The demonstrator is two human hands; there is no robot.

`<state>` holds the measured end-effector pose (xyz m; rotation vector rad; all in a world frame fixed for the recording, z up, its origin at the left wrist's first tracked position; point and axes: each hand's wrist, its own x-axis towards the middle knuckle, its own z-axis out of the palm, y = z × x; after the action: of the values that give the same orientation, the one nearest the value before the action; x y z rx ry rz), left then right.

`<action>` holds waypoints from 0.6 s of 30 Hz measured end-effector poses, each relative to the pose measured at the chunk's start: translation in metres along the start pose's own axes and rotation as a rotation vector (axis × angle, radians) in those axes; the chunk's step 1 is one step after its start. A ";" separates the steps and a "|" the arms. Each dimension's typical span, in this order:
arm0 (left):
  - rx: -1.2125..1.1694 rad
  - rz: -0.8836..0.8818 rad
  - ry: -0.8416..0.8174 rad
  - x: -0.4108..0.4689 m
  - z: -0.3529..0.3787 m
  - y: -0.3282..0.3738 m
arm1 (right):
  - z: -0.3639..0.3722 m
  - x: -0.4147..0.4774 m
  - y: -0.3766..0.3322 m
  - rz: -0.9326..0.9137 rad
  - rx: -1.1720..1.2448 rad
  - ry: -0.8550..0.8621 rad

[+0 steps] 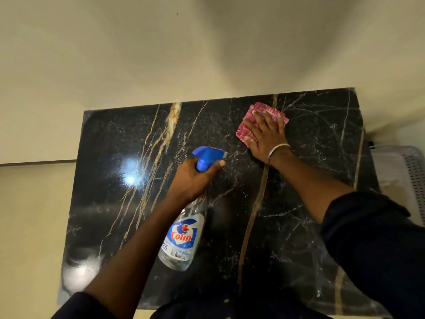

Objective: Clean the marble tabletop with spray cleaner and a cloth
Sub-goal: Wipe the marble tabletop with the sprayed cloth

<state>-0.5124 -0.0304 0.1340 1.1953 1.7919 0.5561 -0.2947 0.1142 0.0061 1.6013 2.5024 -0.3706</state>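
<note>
The black marble tabletop [142, 203] with gold and white veins fills the middle of the view. My left hand [193, 180] grips the neck of a clear spray bottle [181, 240] with a blue trigger head, held above the table's middle with the nozzle pointing right. My right hand [264, 134] lies flat with spread fingers on a folded pink-red cloth [247, 127], pressing it onto the marble near the far edge, right of centre. Fine droplets speckle the surface between the two hands.
A cream wall [161, 54] rises straight behind the table's far edge. A pale perforated plastic basket [404, 178] stands off the table's right side. Cream floor [30, 226] lies to the left. Light glares on the marble's left part.
</note>
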 end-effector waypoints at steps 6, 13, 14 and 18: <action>0.005 0.034 -0.022 -0.025 0.009 -0.006 | 0.043 -0.127 -0.026 -0.106 0.072 0.094; 0.008 0.018 -0.016 -0.055 0.027 -0.011 | 0.082 -0.252 -0.061 -0.183 0.057 0.115; 0.000 0.020 -0.024 -0.058 0.028 -0.013 | 0.081 -0.252 -0.058 -0.210 0.057 0.115; -0.017 0.016 -0.049 -0.068 0.029 -0.021 | 0.066 -0.215 -0.039 -0.239 0.024 0.085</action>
<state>-0.4879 -0.1035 0.1328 1.2027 1.7346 0.5465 -0.2403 -0.1075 0.0027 1.3548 2.7722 -0.3686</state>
